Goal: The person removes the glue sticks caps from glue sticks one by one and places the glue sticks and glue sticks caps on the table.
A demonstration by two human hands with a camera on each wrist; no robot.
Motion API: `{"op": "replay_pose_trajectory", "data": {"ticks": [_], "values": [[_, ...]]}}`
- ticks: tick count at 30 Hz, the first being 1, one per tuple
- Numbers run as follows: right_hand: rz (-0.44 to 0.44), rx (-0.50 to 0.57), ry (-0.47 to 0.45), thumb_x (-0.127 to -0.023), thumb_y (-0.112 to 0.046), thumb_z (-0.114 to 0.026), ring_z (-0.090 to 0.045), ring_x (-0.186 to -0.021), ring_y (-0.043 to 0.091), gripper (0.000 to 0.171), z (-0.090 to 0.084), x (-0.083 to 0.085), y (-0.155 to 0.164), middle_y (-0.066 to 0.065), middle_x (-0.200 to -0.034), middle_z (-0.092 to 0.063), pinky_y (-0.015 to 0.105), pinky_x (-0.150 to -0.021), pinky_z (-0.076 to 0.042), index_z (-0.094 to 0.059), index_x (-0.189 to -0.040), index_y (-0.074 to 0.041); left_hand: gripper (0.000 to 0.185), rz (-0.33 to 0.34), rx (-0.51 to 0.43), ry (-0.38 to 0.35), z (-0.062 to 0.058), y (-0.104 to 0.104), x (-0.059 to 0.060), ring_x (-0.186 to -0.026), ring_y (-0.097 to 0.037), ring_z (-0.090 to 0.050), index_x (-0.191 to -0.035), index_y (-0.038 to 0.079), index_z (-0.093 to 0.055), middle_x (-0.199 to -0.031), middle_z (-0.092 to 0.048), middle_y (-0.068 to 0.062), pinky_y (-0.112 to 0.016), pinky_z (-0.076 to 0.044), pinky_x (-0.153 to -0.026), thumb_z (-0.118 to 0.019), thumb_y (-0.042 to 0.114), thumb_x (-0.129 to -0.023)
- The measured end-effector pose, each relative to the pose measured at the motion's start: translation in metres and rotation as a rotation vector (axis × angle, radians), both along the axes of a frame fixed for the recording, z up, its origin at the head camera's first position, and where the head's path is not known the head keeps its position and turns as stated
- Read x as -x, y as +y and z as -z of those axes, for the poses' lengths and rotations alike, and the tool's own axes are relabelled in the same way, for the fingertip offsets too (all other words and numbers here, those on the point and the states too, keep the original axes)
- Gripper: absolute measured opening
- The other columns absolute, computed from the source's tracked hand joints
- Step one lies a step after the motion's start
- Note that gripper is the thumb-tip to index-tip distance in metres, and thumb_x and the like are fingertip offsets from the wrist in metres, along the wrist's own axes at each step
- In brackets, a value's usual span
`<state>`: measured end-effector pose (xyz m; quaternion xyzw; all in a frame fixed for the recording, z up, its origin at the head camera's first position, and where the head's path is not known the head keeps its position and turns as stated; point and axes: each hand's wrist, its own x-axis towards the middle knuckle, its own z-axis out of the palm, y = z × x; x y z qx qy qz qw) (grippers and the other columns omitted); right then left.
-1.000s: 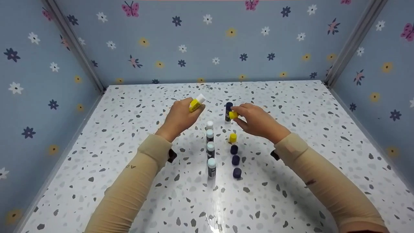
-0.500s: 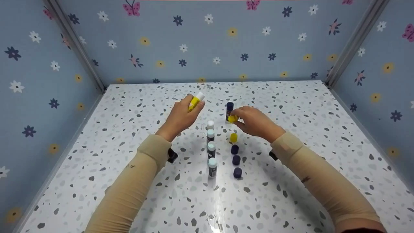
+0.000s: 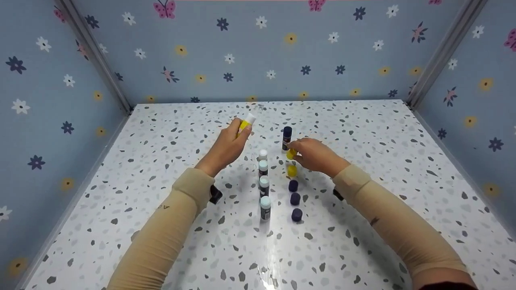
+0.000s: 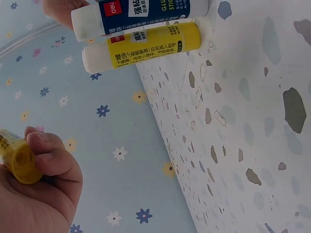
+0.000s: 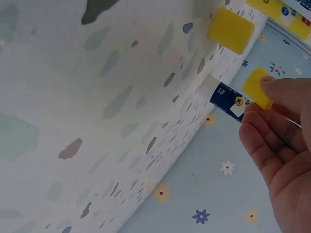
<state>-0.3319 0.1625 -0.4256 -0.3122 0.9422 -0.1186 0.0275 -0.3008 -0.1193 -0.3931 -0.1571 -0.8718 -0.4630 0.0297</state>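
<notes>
My left hand [image 3: 226, 148] grips a yellow glue stick [image 3: 244, 125] above the table, its white end tilted up and uncapped. In the left wrist view the yellow base of that glue stick [image 4: 23, 162] shows beside the thumb. My right hand [image 3: 316, 155] pinches a yellow cap [image 5: 257, 88] between thumb and fingers, low over the table. Just behind it stands a dark blue glue stick [image 3: 287, 135] with its cap on. In front of the right hand, another yellow cap [image 3: 292, 171] heads a line of caps.
Several uncapped glue sticks [image 3: 264, 185] stand in a line between the hands. Three dark blue caps [image 3: 295, 199] continue the cap line toward the person. Flower-patterned panels [image 3: 258, 52] enclose the speckled table [image 3: 181, 249] at the back and sides.
My right hand has moved the pinched yellow cap toward the person, away from the capped dark blue glue stick and nearer the cap line. The left hand stays nearly in place with its glue stick.
</notes>
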Motion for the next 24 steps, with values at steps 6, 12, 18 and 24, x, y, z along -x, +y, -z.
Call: {"op": "replay_pose_trajectory", "data": {"ticks": [6, 12, 18, 24], "values": [[0.006, -0.022, -0.035, -0.101, -0.005, -0.075, -0.075, -0.112, 0.033, 0.026, 0.009, 0.006, -0.002, 0.015, -0.119, -0.079, 0.047, -0.102, -0.061, -0.076, -0.127, -0.002, 0.038, 0.017, -0.014, -0.007, 0.005, 0.0, 0.001, -0.077, -0.022, -0.045, -0.134, 0.005, -0.05, -0.094, -0.053, -0.007, -0.036, -0.042, -0.073, -0.039, 0.038, -0.117], [0.017, -0.028, -0.071, -0.101, -0.002, -0.074, -0.075, -0.114, 0.033, 0.028, 0.013, 0.01, -0.002, 0.015, -0.12, -0.081, 0.047, -0.105, -0.059, -0.078, -0.128, -0.003, 0.037, 0.014, -0.024, -0.003, 0.007, -0.001, 0.002, -0.079, -0.022, -0.047, -0.136, 0.006, -0.049, -0.094, -0.052, -0.008, -0.036, -0.043, -0.074, -0.041, 0.036, -0.117], [0.018, -0.039, -0.09, -0.101, -0.002, -0.073, -0.075, -0.117, 0.033, 0.029, 0.016, 0.015, -0.004, 0.015, -0.123, -0.08, 0.046, -0.108, -0.059, -0.078, -0.129, -0.005, 0.037, 0.012, -0.031, -0.019, 0.009, -0.001, 0.003, -0.091, -0.025, -0.056, -0.139, 0.006, -0.049, -0.11, -0.06, -0.014, -0.037, -0.05, -0.081, -0.044, 0.037, -0.117], [0.041, -0.043, -0.132, -0.102, -0.005, -0.071, -0.075, -0.116, 0.033, 0.028, 0.019, 0.017, -0.007, 0.015, -0.123, -0.08, 0.045, -0.108, -0.059, -0.078, -0.13, -0.005, 0.038, -0.002, -0.045, -0.035, 0.012, -0.002, 0.005, -0.099, -0.026, -0.06, -0.14, 0.008, -0.053, -0.121, -0.062, -0.016, -0.039, -0.054, -0.087, -0.048, 0.038, -0.117]]}}
